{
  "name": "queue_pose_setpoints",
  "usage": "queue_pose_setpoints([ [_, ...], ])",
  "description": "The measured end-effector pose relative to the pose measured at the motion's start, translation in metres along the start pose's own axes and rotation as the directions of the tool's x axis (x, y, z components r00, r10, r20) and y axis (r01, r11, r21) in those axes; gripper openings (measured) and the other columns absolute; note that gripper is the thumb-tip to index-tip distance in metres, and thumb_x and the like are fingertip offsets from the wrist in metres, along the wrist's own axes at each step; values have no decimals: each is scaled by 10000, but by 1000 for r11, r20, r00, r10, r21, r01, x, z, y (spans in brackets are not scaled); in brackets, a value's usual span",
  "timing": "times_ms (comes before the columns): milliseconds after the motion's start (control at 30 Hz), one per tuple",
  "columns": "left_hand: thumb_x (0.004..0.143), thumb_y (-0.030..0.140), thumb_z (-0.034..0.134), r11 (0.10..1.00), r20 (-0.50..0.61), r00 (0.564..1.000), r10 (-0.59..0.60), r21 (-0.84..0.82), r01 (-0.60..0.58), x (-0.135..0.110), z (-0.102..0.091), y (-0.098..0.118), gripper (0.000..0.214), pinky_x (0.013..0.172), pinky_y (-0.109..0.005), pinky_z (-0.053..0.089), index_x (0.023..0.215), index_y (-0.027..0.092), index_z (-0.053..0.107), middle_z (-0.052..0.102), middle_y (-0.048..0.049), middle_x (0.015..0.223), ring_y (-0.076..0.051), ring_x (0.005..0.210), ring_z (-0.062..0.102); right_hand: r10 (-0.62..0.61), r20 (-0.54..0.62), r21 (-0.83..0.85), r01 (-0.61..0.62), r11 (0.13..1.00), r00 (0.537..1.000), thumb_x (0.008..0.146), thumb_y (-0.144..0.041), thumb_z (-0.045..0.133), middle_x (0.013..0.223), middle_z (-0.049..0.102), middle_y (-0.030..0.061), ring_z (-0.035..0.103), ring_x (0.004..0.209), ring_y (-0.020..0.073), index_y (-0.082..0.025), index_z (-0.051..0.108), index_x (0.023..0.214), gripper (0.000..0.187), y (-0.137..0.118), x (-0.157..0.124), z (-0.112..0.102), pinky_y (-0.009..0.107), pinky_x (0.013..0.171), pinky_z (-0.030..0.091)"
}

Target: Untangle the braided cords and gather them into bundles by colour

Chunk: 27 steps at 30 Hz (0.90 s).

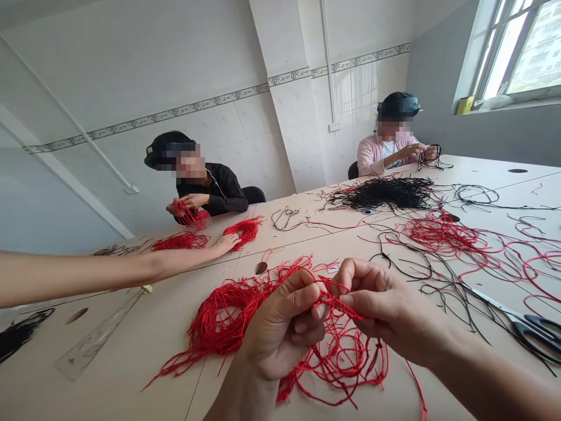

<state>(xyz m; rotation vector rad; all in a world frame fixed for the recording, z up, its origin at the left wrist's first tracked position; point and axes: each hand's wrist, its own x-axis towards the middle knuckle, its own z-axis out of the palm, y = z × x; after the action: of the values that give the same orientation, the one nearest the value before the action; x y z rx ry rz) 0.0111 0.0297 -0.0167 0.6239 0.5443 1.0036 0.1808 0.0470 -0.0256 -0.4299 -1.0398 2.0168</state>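
**Red cord pinched between both hands above table**

A short twisted length of red cord [339, 305] is gripped by the pinched fingers of the left hand [280, 327] and the right hand [388, 307], just above the table [123, 374]. A large tangle of red cords [219, 318] remains loose beneath them; black cords [438, 280] and scissors [528, 330] lie further right.

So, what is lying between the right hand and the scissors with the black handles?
Loose black cords lie there, between the right hand and the black-handled scissors; this shows in the head view.
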Motion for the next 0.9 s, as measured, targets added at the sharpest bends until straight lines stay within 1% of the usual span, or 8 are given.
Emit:
queue_pose_setpoints([
  [233,648,182,871,1000,32,999,-6,30,5,1,-1,-1,146,367,-79,285,667,178,726,616,26,517,1,389,302,-6,-84,-8,5,1000,996,677,-214,775,477,426,-103,267,371,-4,-170,502,656,278,-3,-1,5,121,352,163],
  [367,660,189,863,999,32,999,2,44,-3,1,-2,0,152,371,-89,267,660,175,711,612,26,527,-3,396,284,14,-83,-9,-15,1000,996,675,-207,764,464,406,-110,255,368,-2,-175,494,667,272,-2,-1,5,124,356,156],
  [500,662,197,859,997,17,1000,27,69,-28,2,-2,0,187,377,-100,243,653,165,675,594,30,527,-6,399,283,20,-55,-18,-21,1000,998,693,-201,748,473,391,-113,249,377,4,-180,495,698,254,0,-2,5,127,359,155],
  [600,650,209,866,996,-10,999,37,80,-36,2,-1,-1,215,382,-103,220,667,162,657,587,31,543,-4,404,284,15,-17,-55,-16,998,1000,707,-226,756,527,424,-100,257,407,10,-179,534,762,233,0,-3,4,132,363,158],
  [667,639,219,873,995,-29,998,47,94,-44,1,0,-1,226,383,-105,210,678,162,658,552,42,517,-5,405,282,24,-11,-86,-25,996,1000,725,-254,749,538,425,-95,247,413,12,-175,568,804,212,-1,-4,5,139,366,149],
  [767,625,228,880,989,-60,995,86,124,-78,-1,2,-1,236,379,-108,206,673,160,660,483,66,469,-8,401,269,39,-43,-116,-44,992,998,740,-277,723,491,379,-99,230,404,18,-171,612,819,173,-3,-5,5,149,373,136],
  [833,612,234,887,986,-80,991,111,136,-100,-2,4,-1,246,377,-108,209,665,161,658,477,68,471,-9,404,269,33,-68,-128,-41,991,997,737,-289,719,476,357,-98,226,404,21,-168,638,826,171,-3,-5,4,155,382,141],
  [900,603,236,894,984,-98,987,130,136,-116,-1,6,-1,249,378,-107,213,661,163,663,479,67,475,-11,411,286,7,-95,-149,-21,989,995,743,-320,721,500,371,-84,256,428,26,-162,661,838,194,-3,-6,3,156,402,170],
])
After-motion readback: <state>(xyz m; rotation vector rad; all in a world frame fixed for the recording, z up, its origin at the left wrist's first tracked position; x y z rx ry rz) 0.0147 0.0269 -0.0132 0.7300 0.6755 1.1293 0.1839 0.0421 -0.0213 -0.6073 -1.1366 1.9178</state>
